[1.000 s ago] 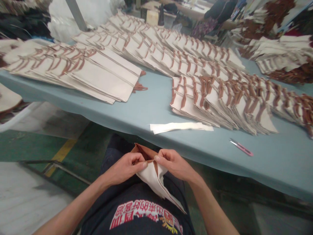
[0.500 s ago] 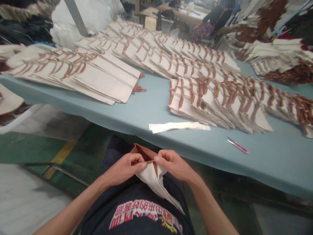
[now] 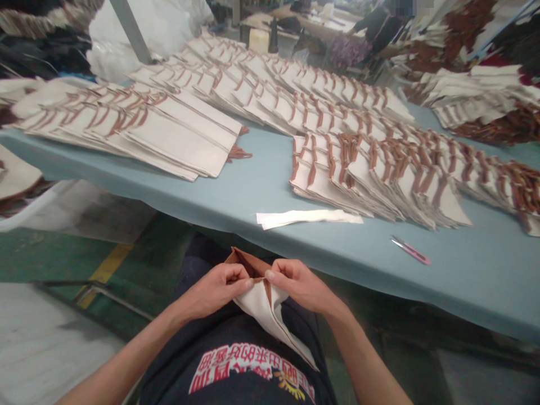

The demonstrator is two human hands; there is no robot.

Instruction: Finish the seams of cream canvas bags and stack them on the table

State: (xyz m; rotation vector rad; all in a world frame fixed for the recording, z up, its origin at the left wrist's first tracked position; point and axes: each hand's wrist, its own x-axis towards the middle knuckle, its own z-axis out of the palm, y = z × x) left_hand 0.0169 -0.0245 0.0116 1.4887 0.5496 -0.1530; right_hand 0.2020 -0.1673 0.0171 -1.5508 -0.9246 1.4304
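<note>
A cream fabric piece with a brown lining (image 3: 270, 316) lies over my lap, its brown-edged opening facing the table. My left hand (image 3: 225, 286) pinches the near edge of that opening between thumb and curled fingers. Close beside it, my right hand (image 3: 295, 281) grips the same edge, thumb on top. Between the two thumbs the edge is drawn together, with a brown fold running down from it. Behind my hands the far brown side stands up in a peak. The lower part of the piece tapers down to the right across my dark shirt.
On the blue-covered table (image 3: 202, 208) lie cream strips (image 3: 310, 217) and pink-handled thread snips (image 3: 410, 250). Behind them are overlapping stacks of cream, brown-edged pieces (image 3: 371, 174), with another stack (image 3: 181, 135) at left. A person (image 3: 375, 34) is at the back. A metal frame (image 3: 93, 286) stands low left.
My hands and the fabric piece hold practically the same place. In the background, the person has shifted slightly.
</note>
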